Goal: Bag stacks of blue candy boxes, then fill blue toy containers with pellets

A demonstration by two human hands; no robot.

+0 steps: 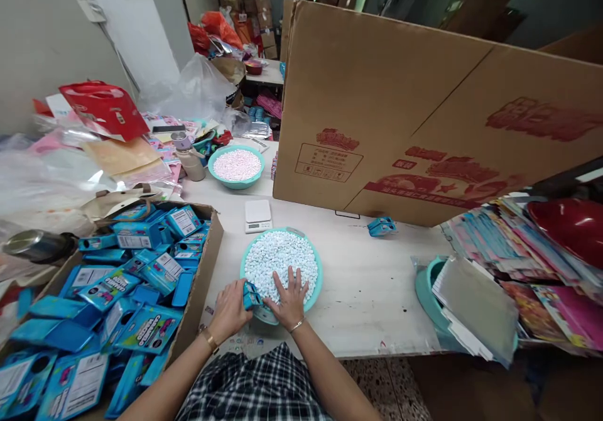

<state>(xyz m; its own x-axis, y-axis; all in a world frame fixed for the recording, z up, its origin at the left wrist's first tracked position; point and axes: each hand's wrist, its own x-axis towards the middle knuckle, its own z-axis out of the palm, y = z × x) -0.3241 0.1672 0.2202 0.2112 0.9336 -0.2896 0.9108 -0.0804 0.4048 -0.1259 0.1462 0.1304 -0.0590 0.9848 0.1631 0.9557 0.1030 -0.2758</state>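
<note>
My left hand (230,313) grips a small blue candy box (251,296) at the near left rim of a turquoise bowl (319,278). Pale blue-white candies (277,251) fill this bowl. With fingers spread, my right hand (289,300) lies on the candies at the bowl's near side, its thumb close to the held box. Whether any candies are under the palm is hidden. To the left, a cardboard carton (207,264) is heaped with blue candy boxes (148,328), several with white barcode labels.
A white scale (258,215) sits behind the bowl, and a second bowl (236,183) of pinkish candies farther back. A large cardboard box (377,113) stands across the table. Another blue box (381,226) lies before it. Card stacks (504,245) and a turquoise basin (426,298) are at right.
</note>
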